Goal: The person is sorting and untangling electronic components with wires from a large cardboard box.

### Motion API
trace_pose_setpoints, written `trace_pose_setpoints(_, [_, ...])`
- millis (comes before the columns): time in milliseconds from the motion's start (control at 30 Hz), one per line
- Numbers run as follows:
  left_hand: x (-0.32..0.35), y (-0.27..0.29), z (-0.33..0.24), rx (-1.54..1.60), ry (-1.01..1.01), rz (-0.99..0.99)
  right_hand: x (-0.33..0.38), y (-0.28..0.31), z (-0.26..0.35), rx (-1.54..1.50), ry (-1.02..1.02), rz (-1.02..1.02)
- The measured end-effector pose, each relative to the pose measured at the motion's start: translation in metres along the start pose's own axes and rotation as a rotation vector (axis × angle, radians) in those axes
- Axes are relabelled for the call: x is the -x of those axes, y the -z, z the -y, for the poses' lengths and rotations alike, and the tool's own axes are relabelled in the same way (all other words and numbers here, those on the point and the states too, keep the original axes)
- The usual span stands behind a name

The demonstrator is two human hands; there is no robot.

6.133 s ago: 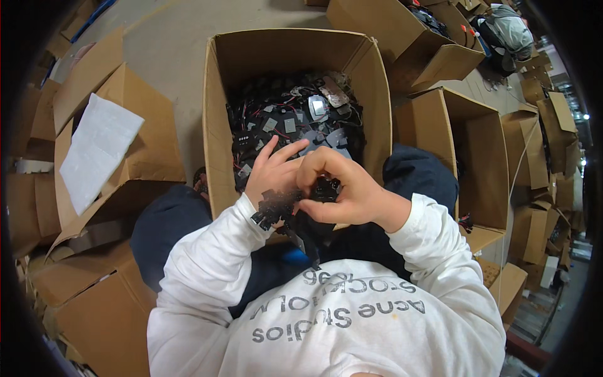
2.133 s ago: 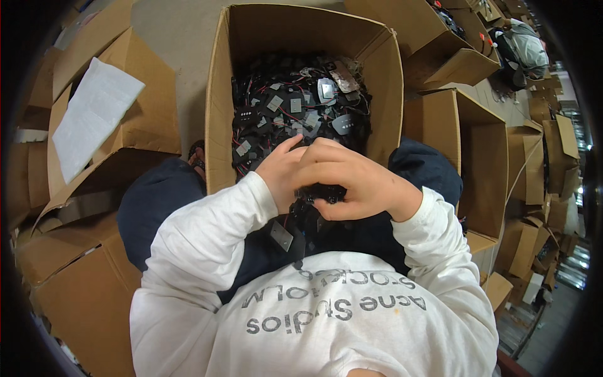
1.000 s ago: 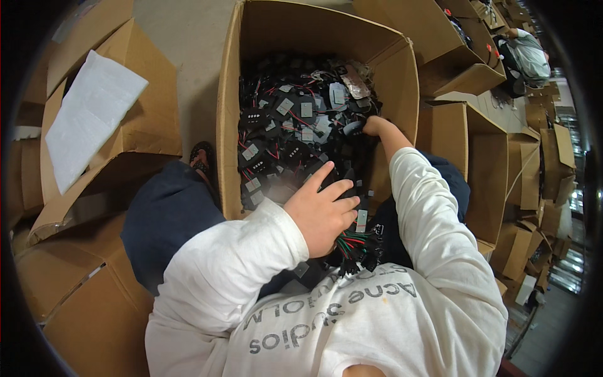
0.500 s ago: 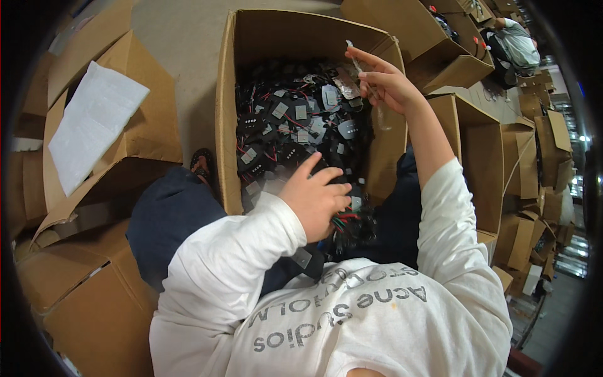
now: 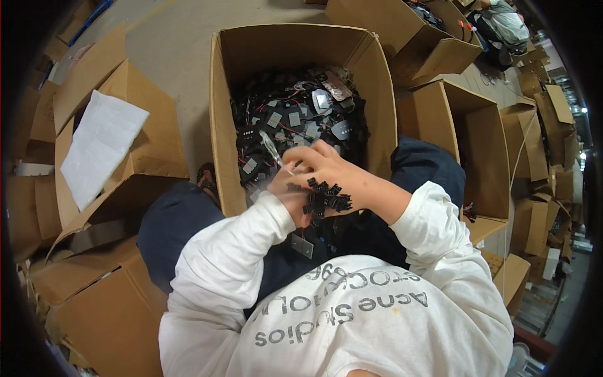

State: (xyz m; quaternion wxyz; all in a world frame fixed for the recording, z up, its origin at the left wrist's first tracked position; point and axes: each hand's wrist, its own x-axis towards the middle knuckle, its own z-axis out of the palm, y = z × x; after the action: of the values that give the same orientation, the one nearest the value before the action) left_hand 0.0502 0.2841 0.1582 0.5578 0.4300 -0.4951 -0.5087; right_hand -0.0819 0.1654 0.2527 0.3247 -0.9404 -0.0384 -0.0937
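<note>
My hands meet over the near side of an open carton. My left hand is closed around a bunch of wires with black plug connectors, whose ends stick out at its right. My right hand lies across it, fingers curled around a clear plastic strip; the strip's upper end points up and left. Part of my left hand's fingers is hidden behind the right. Below the hands hangs a dark piece with a grey square patch. The carton holds many black wired parts with grey pads.
To the left, a white foam sheet lies on a slanted open carton. Another carton sits at lower left. More open cartons stand along the right. Another person is at the far upper right.
My right hand has come down and left from the carton's far right side, bringing the plastic strip to the wire bunch. My left hand has turned and closed around the bunch.
</note>
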Motion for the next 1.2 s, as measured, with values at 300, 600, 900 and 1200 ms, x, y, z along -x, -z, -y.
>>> trace_pose_setpoints(300, [-0.038, 0.036, -0.082, 0.171, 0.196, 0.139, 0.002, 0.039, -0.023, 0.0, -0.058, -0.318])
trace_pose_setpoints(600, [-0.054, 0.032, -0.07, 0.407, 0.334, -0.019, 0.012, 0.051, -0.043, 0.354, 0.031, -0.021])
trace_pose_setpoints(900, [-0.046, 0.034, -0.07, 0.151, 0.513, -0.314, 0.01, 0.05, -0.029, 0.526, 0.006, 0.053])
trace_pose_setpoints(1200, [-0.035, 0.041, -0.104, 0.104, 0.4, -0.522, 0.013, 0.05, -0.036, 0.408, -0.047, -0.35])
